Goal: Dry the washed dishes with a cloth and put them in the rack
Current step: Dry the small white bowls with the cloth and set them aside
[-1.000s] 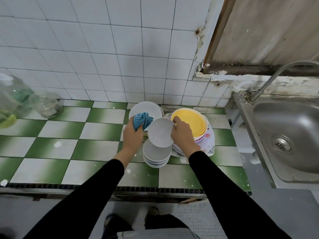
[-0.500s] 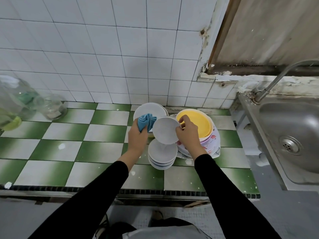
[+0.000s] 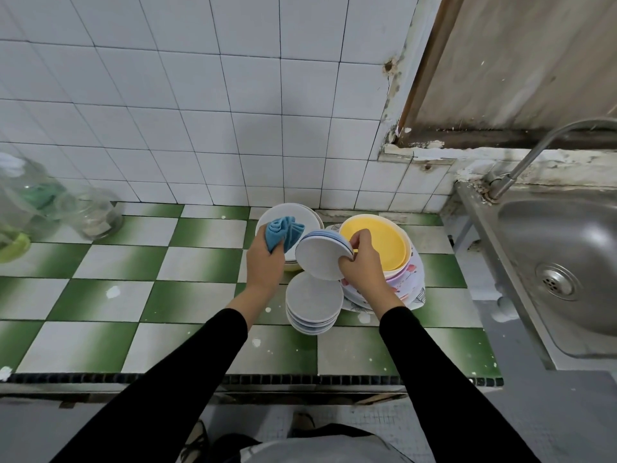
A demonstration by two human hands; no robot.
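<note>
Head view: the left hand (image 3: 265, 262) is curled round a bunched blue cloth (image 3: 283, 230), just beside the small white dish (image 3: 320, 259) that the right hand (image 3: 362, 262) pinches by its rim. The dish is tilted, above a stack of dishes (image 3: 314, 304) near the counter's (image 3: 100, 295) back right corner, with a yellow bowl (image 3: 377, 242) behind.

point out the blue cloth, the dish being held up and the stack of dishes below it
blue cloth (image 3: 283, 230): head view, on its bunched folds.
held dish (image 3: 319, 260): head view, middle of its white face.
stack of dishes (image 3: 314, 295): head view, centre of the top dish.
</note>
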